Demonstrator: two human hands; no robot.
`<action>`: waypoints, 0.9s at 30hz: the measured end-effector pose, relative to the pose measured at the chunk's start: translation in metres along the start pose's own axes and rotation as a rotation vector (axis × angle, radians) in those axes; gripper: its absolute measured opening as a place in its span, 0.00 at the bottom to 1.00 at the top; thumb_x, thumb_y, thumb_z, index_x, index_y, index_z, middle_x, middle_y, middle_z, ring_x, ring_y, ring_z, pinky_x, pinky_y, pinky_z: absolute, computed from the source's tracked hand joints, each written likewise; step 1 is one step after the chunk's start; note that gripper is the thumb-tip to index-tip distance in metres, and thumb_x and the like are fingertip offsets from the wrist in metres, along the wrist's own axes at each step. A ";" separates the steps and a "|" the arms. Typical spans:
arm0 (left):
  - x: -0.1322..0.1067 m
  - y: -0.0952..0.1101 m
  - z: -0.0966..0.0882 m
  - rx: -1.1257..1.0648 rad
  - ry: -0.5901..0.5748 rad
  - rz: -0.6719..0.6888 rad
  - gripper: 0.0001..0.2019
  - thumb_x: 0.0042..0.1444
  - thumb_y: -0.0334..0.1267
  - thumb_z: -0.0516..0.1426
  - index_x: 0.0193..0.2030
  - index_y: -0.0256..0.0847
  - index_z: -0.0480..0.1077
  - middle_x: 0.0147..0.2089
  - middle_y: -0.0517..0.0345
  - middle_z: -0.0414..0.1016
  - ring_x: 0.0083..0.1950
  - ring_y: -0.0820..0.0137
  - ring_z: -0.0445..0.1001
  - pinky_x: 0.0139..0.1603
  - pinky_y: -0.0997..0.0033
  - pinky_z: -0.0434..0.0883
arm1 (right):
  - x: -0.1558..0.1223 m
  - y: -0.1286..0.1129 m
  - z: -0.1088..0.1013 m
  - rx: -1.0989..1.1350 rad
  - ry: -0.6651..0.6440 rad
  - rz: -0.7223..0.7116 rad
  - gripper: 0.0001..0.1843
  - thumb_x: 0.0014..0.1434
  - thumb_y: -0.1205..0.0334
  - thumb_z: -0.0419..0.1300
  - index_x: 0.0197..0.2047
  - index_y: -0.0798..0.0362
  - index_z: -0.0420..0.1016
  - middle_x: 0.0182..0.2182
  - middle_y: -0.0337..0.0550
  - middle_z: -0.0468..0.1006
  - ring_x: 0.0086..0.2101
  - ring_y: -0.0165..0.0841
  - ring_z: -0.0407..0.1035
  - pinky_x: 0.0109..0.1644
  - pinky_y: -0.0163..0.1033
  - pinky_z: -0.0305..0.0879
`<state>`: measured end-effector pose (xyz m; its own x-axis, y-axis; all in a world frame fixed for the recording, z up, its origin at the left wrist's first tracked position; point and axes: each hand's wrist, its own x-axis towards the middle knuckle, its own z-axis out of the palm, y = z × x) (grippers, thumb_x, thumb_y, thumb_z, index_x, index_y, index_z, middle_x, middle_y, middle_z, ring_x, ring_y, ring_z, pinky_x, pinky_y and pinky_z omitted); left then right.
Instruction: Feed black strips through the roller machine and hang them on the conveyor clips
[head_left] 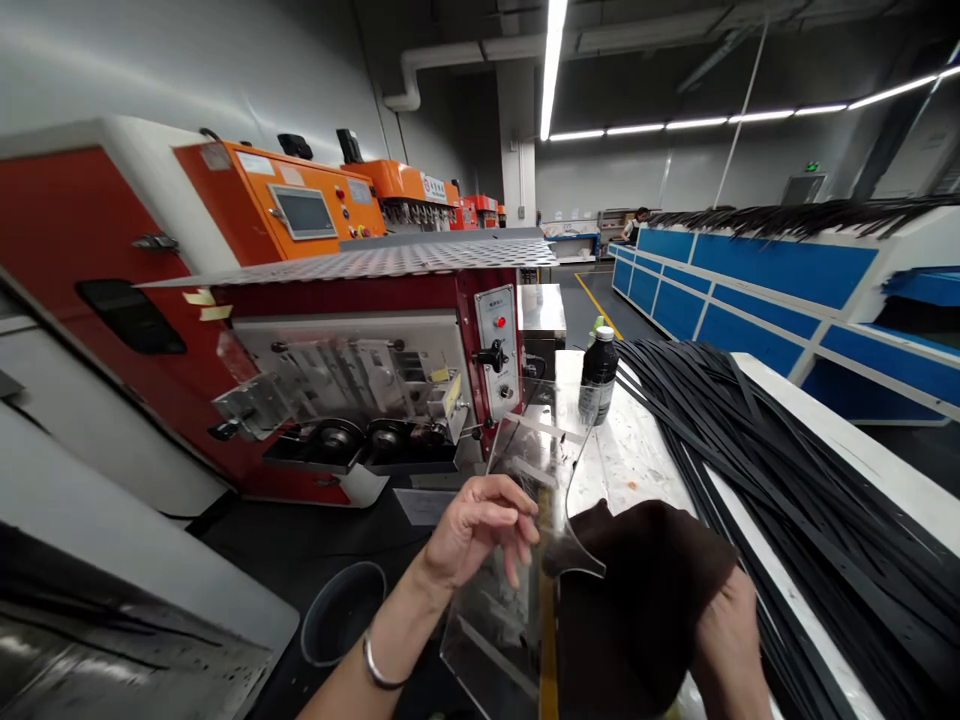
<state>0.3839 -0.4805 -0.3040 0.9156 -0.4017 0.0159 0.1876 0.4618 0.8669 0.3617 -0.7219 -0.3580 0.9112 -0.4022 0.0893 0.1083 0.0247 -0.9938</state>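
My left hand (480, 530) grips the edge of a clear plastic guard panel (536, 455) that stands tilted in front of me, its fingers curled over the panel's rim. A silver bracelet sits on that wrist. My right hand (731, 640) presses a dark brown cloth (645, 590) against the panel's right side; the cloth covers its fingers. A yellow strip runs down behind the panel.
A red and orange machine (360, 390) with rollers and a control strip stands at the left. A dark bottle (598, 375) stands on the white table (637, 460). Several long black strips (787, 480) lie along the right. A black bucket (341, 610) sits below. Blue cabinets line the far right.
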 end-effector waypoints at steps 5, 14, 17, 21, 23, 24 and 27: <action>0.006 -0.009 -0.018 -0.086 -0.067 -0.035 0.08 0.41 0.31 0.60 0.30 0.32 0.77 0.23 0.50 0.80 0.20 0.64 0.77 0.12 0.72 0.74 | 0.000 0.000 0.004 -0.026 -0.203 0.068 0.17 0.46 0.47 0.68 0.28 0.53 0.81 0.26 0.47 0.81 0.27 0.41 0.73 0.30 0.39 0.73; 0.007 -0.010 -0.016 0.035 -0.053 -0.129 0.08 0.42 0.30 0.60 0.31 0.31 0.77 0.26 0.49 0.81 0.22 0.62 0.78 0.14 0.70 0.76 | 0.001 0.019 -0.002 -0.108 -0.065 0.124 0.20 0.36 0.57 0.71 0.34 0.57 0.80 0.27 0.44 0.81 0.29 0.39 0.73 0.29 0.36 0.70; 0.009 -0.010 -0.015 0.093 -0.013 -0.114 0.08 0.45 0.30 0.60 0.33 0.31 0.77 0.27 0.49 0.81 0.23 0.63 0.79 0.15 0.70 0.76 | 0.006 0.011 -0.008 -0.253 0.053 0.035 0.16 0.39 0.55 0.68 0.32 0.55 0.80 0.24 0.41 0.78 0.26 0.36 0.70 0.25 0.34 0.66; 0.009 -0.011 -0.014 0.151 0.060 -0.115 0.08 0.48 0.29 0.58 0.35 0.30 0.76 0.29 0.49 0.80 0.25 0.64 0.78 0.16 0.71 0.77 | 0.005 0.001 -0.009 -0.040 -0.023 0.078 0.10 0.42 0.57 0.67 0.25 0.55 0.78 0.23 0.45 0.78 0.26 0.38 0.71 0.24 0.35 0.66; 0.008 -0.011 -0.012 0.179 0.088 -0.123 0.08 0.49 0.30 0.58 0.36 0.30 0.76 0.29 0.49 0.80 0.26 0.65 0.78 0.17 0.71 0.77 | -0.001 0.001 -0.005 0.235 -0.126 0.193 0.10 0.45 0.57 0.68 0.30 0.54 0.79 0.29 0.45 0.81 0.30 0.38 0.73 0.28 0.36 0.71; 0.008 -0.011 -0.010 0.195 0.100 -0.123 0.08 0.49 0.30 0.59 0.36 0.30 0.75 0.30 0.49 0.80 0.26 0.65 0.78 0.18 0.72 0.77 | -0.004 0.003 -0.003 0.387 -0.176 0.266 0.11 0.47 0.56 0.69 0.33 0.53 0.79 0.32 0.43 0.81 0.31 0.36 0.73 0.32 0.37 0.74; 0.007 -0.008 -0.005 0.237 0.125 -0.118 0.08 0.50 0.32 0.60 0.36 0.31 0.75 0.30 0.49 0.79 0.27 0.65 0.78 0.19 0.71 0.77 | -0.012 0.016 0.002 0.723 -0.181 0.477 0.08 0.47 0.60 0.71 0.31 0.50 0.78 0.29 0.35 0.80 0.31 0.31 0.74 0.37 0.36 0.77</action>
<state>0.3900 -0.4834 -0.3133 0.9318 -0.3347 -0.1407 0.2205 0.2139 0.9516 0.3532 -0.7150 -0.3752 0.9659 -0.0517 -0.2538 -0.1302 0.7502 -0.6483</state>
